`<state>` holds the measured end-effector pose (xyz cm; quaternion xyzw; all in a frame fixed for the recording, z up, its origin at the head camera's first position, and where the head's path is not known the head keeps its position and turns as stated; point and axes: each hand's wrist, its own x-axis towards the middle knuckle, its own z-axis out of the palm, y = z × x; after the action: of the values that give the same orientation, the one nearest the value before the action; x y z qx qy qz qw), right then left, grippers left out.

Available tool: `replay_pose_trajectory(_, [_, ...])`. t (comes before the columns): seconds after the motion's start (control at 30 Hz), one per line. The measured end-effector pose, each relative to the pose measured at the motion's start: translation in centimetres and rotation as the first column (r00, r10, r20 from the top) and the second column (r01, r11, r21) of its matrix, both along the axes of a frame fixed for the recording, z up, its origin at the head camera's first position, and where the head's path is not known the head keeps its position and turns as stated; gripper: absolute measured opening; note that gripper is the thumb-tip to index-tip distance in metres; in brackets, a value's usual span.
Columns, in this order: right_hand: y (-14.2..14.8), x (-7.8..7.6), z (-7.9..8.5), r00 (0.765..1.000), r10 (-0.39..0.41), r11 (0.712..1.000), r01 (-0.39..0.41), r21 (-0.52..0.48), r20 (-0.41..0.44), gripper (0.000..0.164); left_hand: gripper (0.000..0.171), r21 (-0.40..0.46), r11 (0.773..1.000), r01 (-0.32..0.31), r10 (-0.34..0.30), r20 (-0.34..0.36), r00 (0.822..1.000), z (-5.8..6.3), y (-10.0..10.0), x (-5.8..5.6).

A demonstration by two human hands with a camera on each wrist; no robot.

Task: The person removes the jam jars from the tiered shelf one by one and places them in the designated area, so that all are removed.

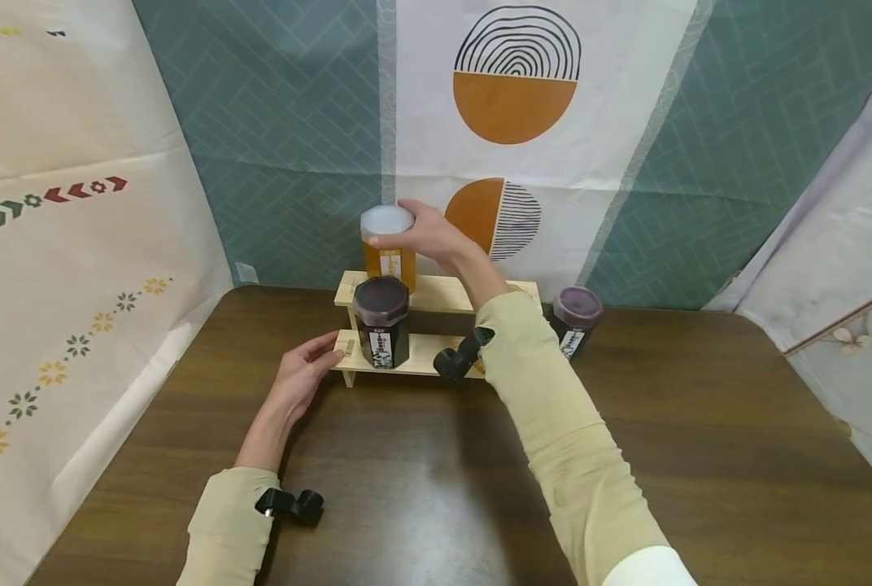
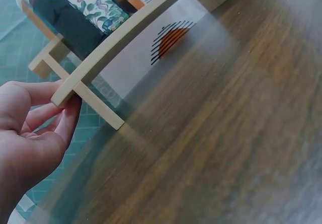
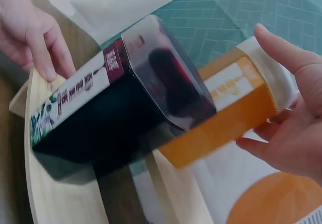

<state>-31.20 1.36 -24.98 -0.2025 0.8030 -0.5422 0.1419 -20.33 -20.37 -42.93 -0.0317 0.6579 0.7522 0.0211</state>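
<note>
A two-tier wooden rack (image 1: 425, 352) stands against the back wall. My left hand (image 1: 300, 381) pinches the left end of its lower step, with the thumb on top and the fingers curled underneath in the left wrist view. Up at the top tier, my right hand (image 1: 432, 236) grips an orange jar (image 3: 251, 95) by its whitish lid, thumb on one side and fingers on the other. This jar is upright at the tier's left end. In front of it, on the lower step, sits a dark jar (image 1: 381, 325) with a purple lid and a picture label.
Another dark jar (image 1: 577, 317) with a purple lid stands right of the rack, partly behind my right sleeve (image 1: 553, 391). A small orange patch shows at the lower step's right, mostly hidden by the wrist camera (image 1: 465, 354). The brown table (image 1: 407, 480) meets patterned cloth walls.
</note>
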Motion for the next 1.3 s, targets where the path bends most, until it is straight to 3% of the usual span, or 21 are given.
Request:
replay_pose_trajectory(0.43, [-1.0,-0.1,-1.1,0.998,-0.06,0.996,0.06,-0.067,-0.002,0.076,0.051,-0.002,1.0,-0.01,0.01,-0.002,1.0,-0.1,-0.5,0.0])
replay_pose_trajectory(0.7, [-1.5,0.0,-1.4,0.99,-0.137,0.985,0.134,-0.109,-0.027,0.073,0.052,-0.016,1.0,-0.003,0.003,0.001,1.0,0.0,-0.6,0.0])
replay_pose_trajectory(0.97, [-0.2,-0.2,-0.5,0.962,-0.272,0.961,0.272,-0.05,-0.009,0.079,0.051,-0.003,1.0,0.002,-0.002,0.001,1.0,0.0,-0.1,-0.1])
replay_pose_trajectory(1.3, [4.4,-1.5,1.9,0.938,-0.342,0.94,0.342,-0.014,-0.052,0.081,0.051,0.003,1.0,-0.004,0.004,0.012,1.0,-0.1,-0.2,-0.3])
